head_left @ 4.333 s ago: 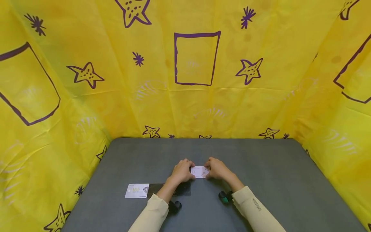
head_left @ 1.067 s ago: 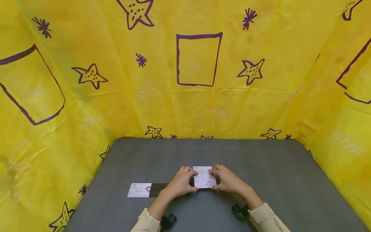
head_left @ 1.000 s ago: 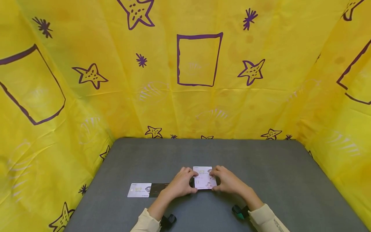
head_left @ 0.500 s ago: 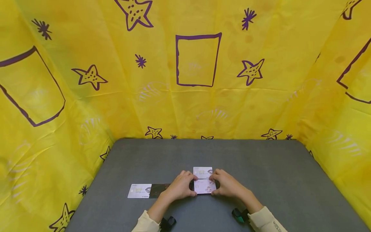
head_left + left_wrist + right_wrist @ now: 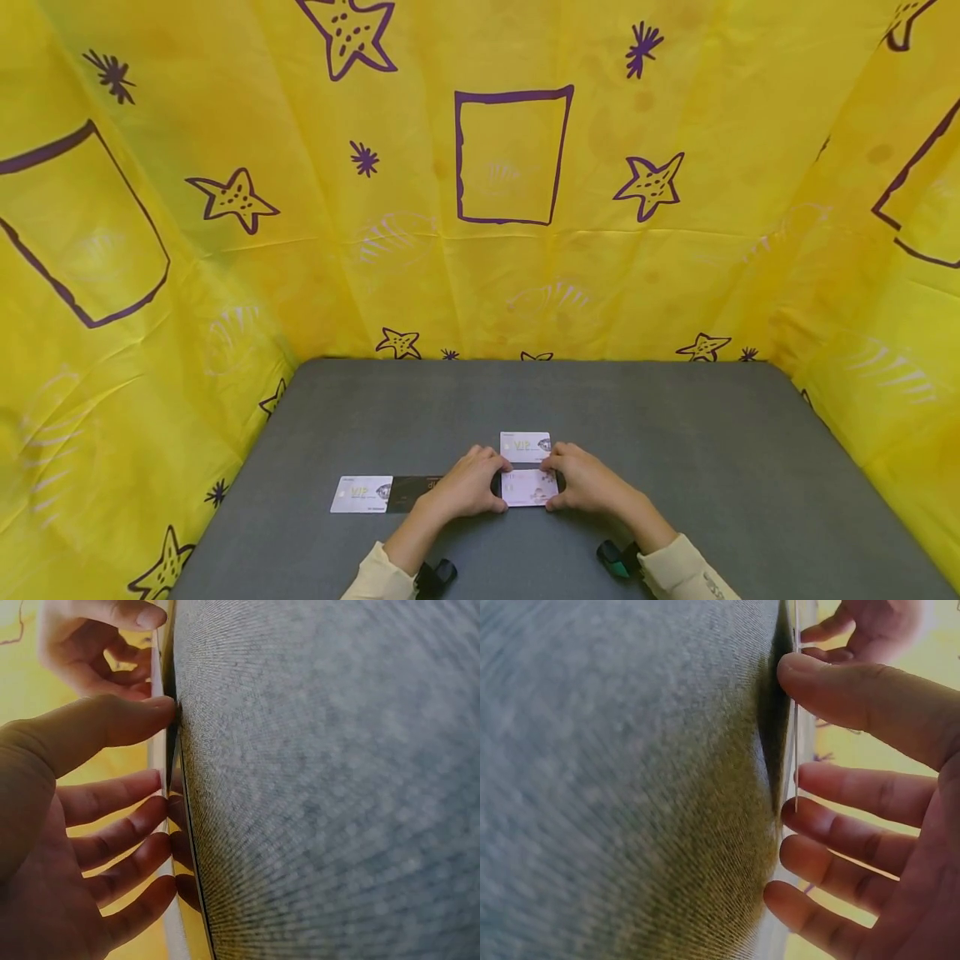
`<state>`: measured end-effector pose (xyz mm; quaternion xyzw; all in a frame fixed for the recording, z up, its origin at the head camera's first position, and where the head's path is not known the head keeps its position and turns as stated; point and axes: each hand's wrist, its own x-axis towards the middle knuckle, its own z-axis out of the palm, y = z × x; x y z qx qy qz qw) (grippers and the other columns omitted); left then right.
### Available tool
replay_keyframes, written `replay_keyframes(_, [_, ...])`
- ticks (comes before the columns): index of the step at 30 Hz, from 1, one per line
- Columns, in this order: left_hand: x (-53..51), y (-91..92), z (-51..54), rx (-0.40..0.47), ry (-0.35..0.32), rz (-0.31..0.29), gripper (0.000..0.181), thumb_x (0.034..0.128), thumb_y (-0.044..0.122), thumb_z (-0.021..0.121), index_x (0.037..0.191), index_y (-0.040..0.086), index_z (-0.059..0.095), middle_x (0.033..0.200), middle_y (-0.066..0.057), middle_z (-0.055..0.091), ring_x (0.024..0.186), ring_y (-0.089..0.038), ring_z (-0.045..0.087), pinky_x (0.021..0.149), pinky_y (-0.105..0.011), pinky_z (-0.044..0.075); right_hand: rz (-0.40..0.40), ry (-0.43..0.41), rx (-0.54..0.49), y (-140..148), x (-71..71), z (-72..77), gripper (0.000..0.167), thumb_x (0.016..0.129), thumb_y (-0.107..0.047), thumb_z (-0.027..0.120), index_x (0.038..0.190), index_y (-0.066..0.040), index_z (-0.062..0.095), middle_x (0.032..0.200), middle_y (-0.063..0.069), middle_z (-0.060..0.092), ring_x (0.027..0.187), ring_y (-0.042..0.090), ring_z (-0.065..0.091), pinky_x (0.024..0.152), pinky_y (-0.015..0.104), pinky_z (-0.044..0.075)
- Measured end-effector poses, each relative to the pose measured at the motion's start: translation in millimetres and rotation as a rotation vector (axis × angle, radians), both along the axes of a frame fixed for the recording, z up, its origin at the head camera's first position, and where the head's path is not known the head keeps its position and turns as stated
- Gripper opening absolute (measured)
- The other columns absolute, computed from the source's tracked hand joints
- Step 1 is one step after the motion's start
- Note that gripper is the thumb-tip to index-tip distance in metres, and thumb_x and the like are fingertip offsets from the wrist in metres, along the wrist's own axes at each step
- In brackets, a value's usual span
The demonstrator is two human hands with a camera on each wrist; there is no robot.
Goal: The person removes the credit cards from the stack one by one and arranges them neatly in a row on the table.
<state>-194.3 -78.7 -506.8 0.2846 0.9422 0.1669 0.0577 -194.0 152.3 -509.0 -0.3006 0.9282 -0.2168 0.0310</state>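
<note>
A pale pink card (image 5: 528, 488) is pinched at its short sides between both hands near the middle of the table. My left hand (image 5: 468, 483) grips its left end with thumb and fingertips. On its right end, my right hand (image 5: 588, 480) does the same. Seen edge-on in the right wrist view, the card (image 5: 796, 750) has a dark shadow beneath it, slightly off the tabletop. A white VIP card (image 5: 525, 447) lies flat just beyond it. To the left, a black card (image 5: 408, 493) runs partly under my left hand, beside another white VIP card (image 5: 360, 494).
A grey cloth-covered table (image 5: 675, 433) spreads around the cards. Yellow fabric (image 5: 420, 275) with purple starfish drawings walls it in at the back and both sides. Black straps (image 5: 437, 575) sit at the wrists.
Both hands have drawn the pink card toward the person. It earlier overlapped the far white VIP card, which is now uncovered with a narrow gap between them. The left cards stay put.
</note>
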Motion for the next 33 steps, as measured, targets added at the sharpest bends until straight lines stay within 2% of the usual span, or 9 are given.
replay_keyframes(5, [1.5, 1.3, -1.9, -0.031, 0.0, 0.007, 0.045, 0.068, 0.031, 0.085, 0.107, 0.014, 0.069, 0.099, 0.002, 0.06, 0.093, -0.015, 0.052, 0.081, -0.032, 0.045, -0.007, -0.011, 0.015, -2.4, 1.2, -2.3, 0.043, 0.065, -0.026, 0.088, 0.1, -0.007, 0.071, 0.088, -0.004, 0.053, 0.08, 0.007, 0.043, 0.068, 0.024, 0.039])
replay_keyframes(13, [3.6, -0.8, 2.1, -0.019, -0.002, 0.015, 0.046, 0.0675, 0.027, 0.086, 0.107, 0.012, 0.069, 0.097, 0.002, 0.059, 0.091, -0.015, 0.051, 0.079, -0.031, 0.045, -0.029, -0.016, 0.029, -4.9, 2.5, -4.2, 0.045, 0.065, -0.028, 0.088, 0.101, -0.008, 0.071, 0.09, -0.004, 0.052, 0.081, 0.008, 0.044, 0.069, 0.025, 0.04])
replay_keyframes(21, [0.6, -1.1, 2.7, -0.014, -0.003, 0.02, 0.043, 0.0681, 0.028, 0.087, 0.105, 0.013, 0.069, 0.099, 0.002, 0.061, 0.092, -0.015, 0.052, 0.081, -0.032, 0.046, 0.028, 0.027, 0.027, -3.5, 0.0, -4.2, 0.041, 0.067, -0.025, 0.087, 0.102, -0.01, 0.073, 0.09, -0.005, 0.055, 0.081, 0.007, 0.046, 0.069, 0.024, 0.04])
replay_keyframes(26, [-1.8, -0.9, 0.7, -0.016, -0.015, 0.013, 0.04, 0.0666, 0.027, 0.087, 0.1, 0.014, 0.068, 0.098, 0.003, 0.061, 0.089, -0.014, 0.051, 0.079, -0.031, 0.044, 0.052, 0.025, 0.01, -2.5, 0.2, -3.0, 0.041, 0.066, -0.022, 0.087, 0.102, -0.01, 0.074, 0.09, -0.005, 0.057, 0.08, 0.006, 0.048, 0.069, 0.024, 0.041])
replay_keyframes(33, [-2.4, -1.6, 0.7, -0.021, -0.03, 0.006, 0.04, 0.067, 0.027, 0.087, 0.099, 0.015, 0.066, 0.099, 0.003, 0.06, 0.089, -0.014, 0.05, 0.079, -0.031, 0.044, 0.047, 0.025, 0.011, -2.2, 0.2, -5.5, 0.041, 0.066, -0.023, 0.087, 0.102, -0.011, 0.074, 0.091, -0.006, 0.056, 0.081, 0.006, 0.047, 0.069, 0.024, 0.04])
